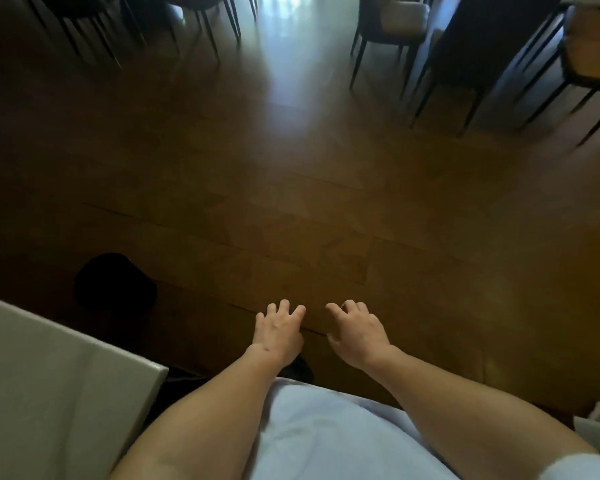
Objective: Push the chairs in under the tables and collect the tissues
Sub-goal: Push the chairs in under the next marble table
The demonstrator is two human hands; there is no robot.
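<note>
Head view: left hand (278,330) and right hand (355,329) hang side by side above the wooden floor (291,188), fingers spread and loosely bent, holding nothing. Dark-legged chairs (392,32) stand far ahead at the tables; a pale tabletop (49,386) sits at lower left, and no tissues can be made out.

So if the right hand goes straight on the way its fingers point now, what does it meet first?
Nothing close, it seems. The right hand points over bare wooden floor; the way looks free until the dark chair legs far ahead, though depth is unclear.
</note>
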